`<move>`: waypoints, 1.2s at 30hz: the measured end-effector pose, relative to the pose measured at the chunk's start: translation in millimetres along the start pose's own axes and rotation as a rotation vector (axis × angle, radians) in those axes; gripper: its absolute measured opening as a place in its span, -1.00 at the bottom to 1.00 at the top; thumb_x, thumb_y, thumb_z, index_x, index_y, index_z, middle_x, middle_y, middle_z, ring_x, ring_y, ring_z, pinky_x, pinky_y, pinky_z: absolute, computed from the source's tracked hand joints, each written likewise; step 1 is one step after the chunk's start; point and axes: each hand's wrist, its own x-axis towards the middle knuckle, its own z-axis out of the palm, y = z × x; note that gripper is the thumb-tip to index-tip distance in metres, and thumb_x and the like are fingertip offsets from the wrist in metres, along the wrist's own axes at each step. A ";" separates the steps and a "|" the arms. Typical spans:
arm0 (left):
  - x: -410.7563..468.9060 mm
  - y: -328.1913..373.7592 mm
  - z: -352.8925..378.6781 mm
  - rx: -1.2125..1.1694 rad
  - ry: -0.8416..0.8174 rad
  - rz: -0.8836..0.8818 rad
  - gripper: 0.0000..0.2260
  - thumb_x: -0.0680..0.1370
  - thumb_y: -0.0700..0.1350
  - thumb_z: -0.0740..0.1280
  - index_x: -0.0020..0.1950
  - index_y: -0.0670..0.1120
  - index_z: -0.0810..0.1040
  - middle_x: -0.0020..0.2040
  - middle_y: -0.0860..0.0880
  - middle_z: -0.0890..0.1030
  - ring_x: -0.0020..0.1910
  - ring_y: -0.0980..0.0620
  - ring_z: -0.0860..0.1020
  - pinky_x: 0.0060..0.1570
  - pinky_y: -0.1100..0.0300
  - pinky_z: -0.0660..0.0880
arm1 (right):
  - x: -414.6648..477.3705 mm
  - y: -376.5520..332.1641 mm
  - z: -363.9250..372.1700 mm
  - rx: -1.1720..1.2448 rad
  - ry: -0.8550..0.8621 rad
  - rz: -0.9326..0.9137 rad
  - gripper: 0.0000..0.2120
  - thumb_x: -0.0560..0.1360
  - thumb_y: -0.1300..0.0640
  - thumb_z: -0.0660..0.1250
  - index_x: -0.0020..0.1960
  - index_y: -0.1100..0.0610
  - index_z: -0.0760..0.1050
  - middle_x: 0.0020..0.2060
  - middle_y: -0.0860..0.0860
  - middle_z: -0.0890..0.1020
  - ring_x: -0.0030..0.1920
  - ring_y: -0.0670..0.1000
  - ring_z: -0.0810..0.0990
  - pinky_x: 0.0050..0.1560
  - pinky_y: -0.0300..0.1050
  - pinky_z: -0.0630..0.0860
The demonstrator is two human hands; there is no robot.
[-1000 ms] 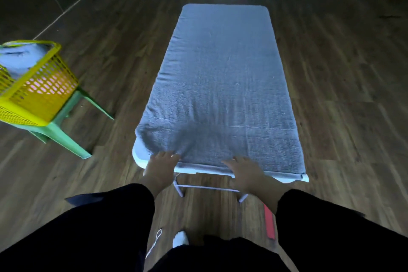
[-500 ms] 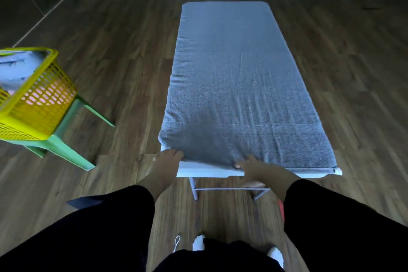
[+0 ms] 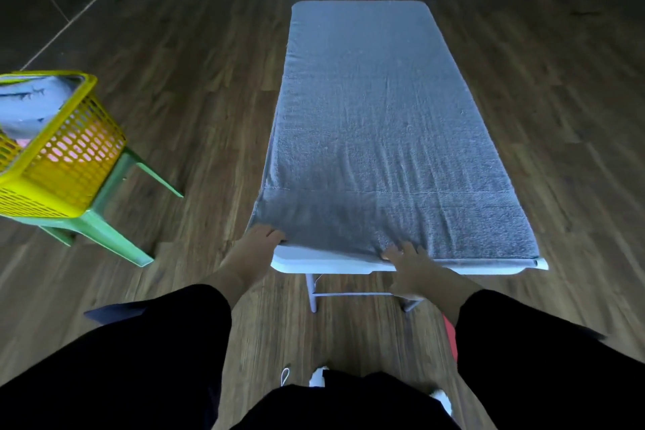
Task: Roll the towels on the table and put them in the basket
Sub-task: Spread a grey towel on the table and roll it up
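Head view: the grey towel (image 3: 377,136) lies spread flat along the bench (image 3: 324,263). Both arms reach forward. The left hand (image 3: 260,243) curls its fingers round the near left corner. The right hand (image 3: 410,267) has its fingers (image 3: 406,250) splayed, tips on the near hem. The yellow basket (image 3: 69,164) sits well apart, far left.

One camera sits on the person's head, high up, and faces forward and down, so the left hand (image 3: 260,237) and right hand (image 3: 406,263) are close below it and the towel (image 3: 377,122) on the table (image 3: 331,263) stretches away.
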 end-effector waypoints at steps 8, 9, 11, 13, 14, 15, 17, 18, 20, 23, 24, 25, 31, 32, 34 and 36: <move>-26.6 4.3 16.7 -0.098 -0.127 -0.215 -0.61 0.45 -0.36 0.20 0.20 -0.07 0.58 0.11 -0.04 0.59 0.10 -0.10 0.55 0.10 0.09 0.47 | -5.5 -2.1 5.5 -0.110 0.095 0.027 -0.38 0.50 0.11 0.26 0.48 -0.15 0.13 0.50 0.08 0.13 0.48 0.25 0.17 0.36 0.29 0.32; -25.7 7.0 16.2 -0.079 -0.131 -0.219 -0.66 0.48 -0.29 0.22 0.20 -0.04 0.56 0.11 -0.03 0.58 0.11 -0.10 0.55 0.07 0.08 0.47 | -5.9 -1.3 5.1 -0.181 0.150 0.026 -0.44 0.51 0.10 0.24 0.46 -0.11 0.17 0.45 0.11 0.19 0.44 0.22 0.23 0.35 0.29 0.31; -22.5 16.8 14.7 -0.010 -0.137 -0.223 -0.72 0.50 -0.12 0.29 0.22 0.01 0.52 0.11 0.00 0.55 0.10 -0.09 0.53 0.00 0.06 0.47 | -4.4 3.1 5.7 -0.312 0.260 0.020 -0.53 0.51 0.11 0.22 0.40 -0.02 0.25 0.36 0.13 0.28 0.35 0.18 0.33 0.29 0.20 0.38; -16.9 31.3 14.0 0.051 -0.129 -0.198 -0.68 0.50 -0.06 0.33 0.26 0.04 0.49 0.12 0.02 0.52 0.12 -0.05 0.49 0.01 0.08 0.46 | -1.8 9.1 7.3 -0.345 0.292 0.001 -0.56 0.52 0.14 0.23 0.37 0.01 0.26 0.33 0.12 0.33 0.31 0.15 0.37 0.25 0.13 0.40; -13.9 37.2 16.2 0.079 -0.132 -0.166 -0.66 0.50 -0.07 0.33 0.27 0.04 0.47 0.14 0.03 0.50 0.14 -0.04 0.47 0.04 0.07 0.45 | -0.4 12.3 9.2 -0.343 0.278 -0.007 -0.55 0.52 0.15 0.24 0.38 0.01 0.24 0.33 0.11 0.34 0.32 0.14 0.38 0.26 0.13 0.39; -11.2 43.1 17.4 0.100 -0.146 -0.141 -0.66 0.50 -0.09 0.31 0.27 0.05 0.46 0.16 0.04 0.47 0.17 -0.03 0.44 0.08 0.07 0.44 | 0.6 14.8 11.1 -0.350 0.263 -0.012 -0.52 0.52 0.15 0.27 0.39 0.02 0.21 0.33 0.10 0.36 0.32 0.14 0.39 0.27 0.13 0.38; -7.8 46.2 24.4 0.083 -0.180 -0.148 -0.70 0.52 -0.15 0.27 0.25 0.03 0.45 0.17 0.04 0.45 0.19 -0.02 0.41 0.12 0.06 0.44 | 1.7 17.9 12.0 -0.378 0.266 -0.036 -0.44 0.49 0.12 0.37 0.40 0.05 0.19 0.30 0.09 0.39 0.29 0.13 0.41 0.25 0.10 0.39; -6.5 45.0 27.7 0.048 -0.181 -0.163 -0.72 0.53 -0.19 0.26 0.22 0.02 0.46 0.15 0.04 0.46 0.18 -0.02 0.41 0.12 0.06 0.45 | 2.2 18.8 11.3 -0.393 0.281 -0.047 -0.41 0.48 0.12 0.40 0.40 0.06 0.19 0.28 0.08 0.40 0.26 0.13 0.43 0.22 0.06 0.41; -4.7 41.9 30.4 -0.017 -0.143 -0.185 -0.73 0.53 -0.27 0.24 0.19 -0.03 0.50 0.12 0.00 0.51 0.15 -0.04 0.43 0.12 0.04 0.47 | 3.7 20.6 8.4 -0.423 0.303 -0.070 -0.46 0.50 0.11 0.38 0.38 0.10 0.22 0.24 0.07 0.43 0.20 0.10 0.47 0.16 0.02 0.42; 2.4 35.3 24.6 -0.015 -0.171 -0.187 -0.72 0.54 -0.27 0.22 0.22 -0.09 0.51 0.11 -0.07 0.54 0.10 -0.09 0.47 0.05 0.04 0.47 | 7.8 25.9 2.6 -0.477 0.334 -0.094 -0.59 0.51 0.14 0.35 0.28 0.09 0.28 0.08 0.03 0.52 -0.01 0.07 0.56 -0.03 -0.04 0.43; 6.3 32.8 22.9 -0.031 -0.184 -0.203 -0.73 0.54 -0.26 0.22 0.22 -0.10 0.50 0.11 -0.08 0.54 0.08 -0.09 0.47 0.02 0.03 0.47 | 9.1 27.8 1.3 -0.476 0.335 -0.094 -0.59 0.49 0.17 0.35 0.27 0.08 0.27 0.00 0.01 0.54 -0.12 0.06 0.56 -0.11 -0.06 0.43; 9.6 32.8 19.7 -0.040 -0.197 -0.224 -0.73 0.54 -0.24 0.21 0.22 -0.09 0.49 0.11 -0.08 0.55 0.06 -0.09 0.48 0.01 0.02 0.47 | 11.5 29.7 0.4 -0.446 0.340 -0.081 -0.59 0.49 0.21 0.33 0.26 0.06 0.25 -0.05 0.01 0.54 -0.20 0.05 0.55 -0.17 -0.07 0.47; 22.4 54.0 7.5 0.107 -0.193 -0.427 -0.66 0.56 -0.22 0.20 0.32 -0.02 0.33 0.19 -0.05 0.47 0.13 -0.09 0.46 0.04 0.03 0.45 | 18.4 34.0 -8.1 -0.164 0.392 -0.055 -0.87 0.62 0.10 0.18 0.15 0.08 0.40 0.09 0.04 0.46 -0.02 0.08 0.54 -0.07 0.04 0.60; 23.4 61.8 4.1 0.195 -0.156 -0.417 -0.62 0.53 -0.24 0.23 0.32 -0.02 0.31 0.20 -0.04 0.44 0.16 -0.08 0.42 0.05 0.04 0.43 | 18.9 33.1 -9.3 -0.186 0.410 -0.044 -0.85 0.63 0.06 0.18 0.15 0.07 0.43 0.10 0.03 0.47 0.04 0.07 0.52 -0.04 0.02 0.58; 27.3 80.2 1.3 0.233 -0.113 -0.311 -0.62 0.49 -0.28 0.25 0.27 -0.02 0.35 0.18 -0.03 0.44 0.16 -0.07 0.41 0.06 0.06 0.41 | 19.6 29.4 -12.1 -0.244 0.438 -0.006 -0.81 0.62 0.05 0.20 0.18 0.04 0.48 0.14 0.01 0.49 0.14 0.06 0.49 0.00 -0.03 0.54; 32.4 102.0 8.6 0.144 -0.139 -0.153 -0.65 0.48 -0.30 0.22 0.23 -0.02 0.41 0.15 -0.03 0.44 0.16 -0.08 0.41 0.08 0.05 0.40 | 19.6 25.2 -14.3 -0.289 0.447 0.029 -0.79 0.60 0.08 0.23 0.20 0.03 0.51 0.15 0.01 0.50 0.19 0.07 0.47 -0.01 -0.04 0.51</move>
